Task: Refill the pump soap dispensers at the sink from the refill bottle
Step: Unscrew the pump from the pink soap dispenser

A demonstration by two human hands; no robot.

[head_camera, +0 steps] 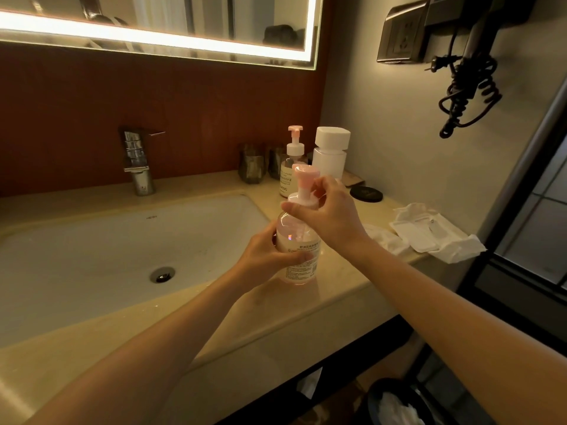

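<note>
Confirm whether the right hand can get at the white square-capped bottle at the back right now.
Probably yes, once freed. The right hand grips the pump of the near dispenser; the white bottle stands just behind that hand, beside the second dispenser, with nothing visibly between.

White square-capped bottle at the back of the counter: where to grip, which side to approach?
Grip the white bottle round its body just under the wide cap, which overhangs and would likely stop a slip. It stands upright; come from its front right, since the rear pump dispenser stands close on its left.
</note>
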